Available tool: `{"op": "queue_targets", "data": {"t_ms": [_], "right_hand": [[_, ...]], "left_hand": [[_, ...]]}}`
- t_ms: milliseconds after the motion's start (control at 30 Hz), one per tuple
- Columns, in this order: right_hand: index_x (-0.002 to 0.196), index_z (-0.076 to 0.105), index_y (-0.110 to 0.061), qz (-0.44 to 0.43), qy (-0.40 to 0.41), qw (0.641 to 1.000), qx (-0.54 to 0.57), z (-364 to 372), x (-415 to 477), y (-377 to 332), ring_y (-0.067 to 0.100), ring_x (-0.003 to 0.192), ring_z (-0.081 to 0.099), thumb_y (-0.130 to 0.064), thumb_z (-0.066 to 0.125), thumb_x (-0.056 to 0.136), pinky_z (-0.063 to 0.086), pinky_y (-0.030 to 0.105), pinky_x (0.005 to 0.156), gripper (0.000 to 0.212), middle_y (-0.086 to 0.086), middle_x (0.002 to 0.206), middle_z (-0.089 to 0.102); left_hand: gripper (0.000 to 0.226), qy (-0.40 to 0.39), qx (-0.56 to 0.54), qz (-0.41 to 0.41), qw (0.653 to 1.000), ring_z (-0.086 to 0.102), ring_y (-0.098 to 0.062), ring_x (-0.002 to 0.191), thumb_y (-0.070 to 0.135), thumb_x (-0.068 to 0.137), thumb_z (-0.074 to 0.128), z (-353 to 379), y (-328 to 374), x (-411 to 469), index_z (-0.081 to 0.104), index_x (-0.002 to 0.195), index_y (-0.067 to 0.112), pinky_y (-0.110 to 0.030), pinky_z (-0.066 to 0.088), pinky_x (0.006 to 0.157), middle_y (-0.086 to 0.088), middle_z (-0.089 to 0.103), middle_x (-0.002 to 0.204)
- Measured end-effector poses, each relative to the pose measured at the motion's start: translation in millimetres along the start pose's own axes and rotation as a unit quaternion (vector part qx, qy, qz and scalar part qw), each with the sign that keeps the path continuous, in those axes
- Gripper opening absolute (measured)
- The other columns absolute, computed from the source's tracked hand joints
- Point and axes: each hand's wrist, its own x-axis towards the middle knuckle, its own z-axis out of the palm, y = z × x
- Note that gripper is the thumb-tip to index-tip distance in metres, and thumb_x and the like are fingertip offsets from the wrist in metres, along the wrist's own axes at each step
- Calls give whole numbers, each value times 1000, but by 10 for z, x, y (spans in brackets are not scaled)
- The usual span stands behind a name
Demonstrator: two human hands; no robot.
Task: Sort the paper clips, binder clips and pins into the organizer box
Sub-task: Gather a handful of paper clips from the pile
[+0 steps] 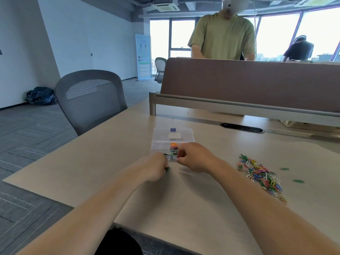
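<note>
A clear plastic organizer box (161,142) lies open on the table, its lid (173,134) folded back. Small coloured items, one orange, fill its middle compartment (173,148). My left hand (156,167) sits at the box's front left corner with its fingers curled round small dark clips (167,169). My right hand (195,156) is at the box's front right, fingers curled over the rim; what they pinch is hidden. A pile of coloured paper clips (261,174) lies to the right, with two green clips (284,169) apart from it.
A grey mesh chair (90,98) stands at the table's left side. A brown desk divider (248,83) runs across the back, with a person in a green shirt (223,34) standing behind it. A black cable port (242,127) is set in the table.
</note>
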Motion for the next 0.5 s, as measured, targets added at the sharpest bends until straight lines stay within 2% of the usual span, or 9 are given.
{"op": "queue_targets", "data": {"t_ms": [67, 167, 233, 300, 367, 433, 500], "right_hand": [[91, 70, -12, 14, 4, 1000, -10, -26, -92, 50, 20, 85, 59, -22, 61, 90, 38, 26, 67, 14, -3, 94, 65], [90, 70, -13, 55, 5, 998, -11, -69, -238, 231, 22, 84, 61, -22, 59, 90, 45, 31, 67, 14, 3, 92, 67], [91, 71, -11, 89, 7, 996, -11, -138, -357, 399, 23, 84, 63, -17, 57, 89, 47, 32, 68, 16, 6, 93, 69], [94, 72, -13, 122, 7, 992, -16, -230, -501, 575, 21, 83, 62, -14, 54, 89, 45, 28, 67, 19, 5, 98, 70], [97, 73, -16, 153, 13, 988, -16, -311, -647, 749, 20, 83, 62, -12, 51, 88, 48, 29, 72, 23, 4, 103, 70], [101, 72, -15, 187, 31, 982, -17, -369, -767, 927, 22, 94, 63, -12, 50, 87, 52, 33, 83, 27, 4, 108, 70], [108, 72, -16, 218, 37, 975, -18, -404, -852, 1113, 23, 102, 62, -15, 48, 87, 52, 36, 90, 31, 4, 114, 69]], "left_hand": [[24, -14, 9, 21, 1000, 54, -31, 71, 6, 86, 47, 23, 191, -92, 55, 64, 13, -29, 36, 59, -18, 56, 77], [22, -28, 17, 67, 997, 61, -35, 94, 7, 92, 44, 55, 535, -185, 64, 97, -1, -34, 46, 71, -20, 62, 102], [31, -32, 16, 90, 995, 61, -32, 103, 10, 95, 44, 106, 738, -161, 61, 120, 3, -36, 48, 85, -16, 62, 116], [38, -37, 16, 111, 993, 61, -26, 107, 14, 97, 45, 156, 929, -95, 55, 134, 13, -32, 48, 90, -8, 59, 125], [42, -41, 25, 138, 989, 58, -25, 109, 16, 97, 46, 213, 1115, -8, 52, 138, 19, -29, 45, 89, -6, 53, 127], [42, -42, 37, 165, 985, 57, -26, 107, 17, 96, 46, 267, 1289, 61, 52, 138, 20, -30, 45, 87, -7, 49, 127], [36, -46, 54, 186, 980, 57, -28, 99, 15, 95, 46, 320, 1444, 130, 61, 128, 18, -31, 46, 82, -10, 50, 121]]}}
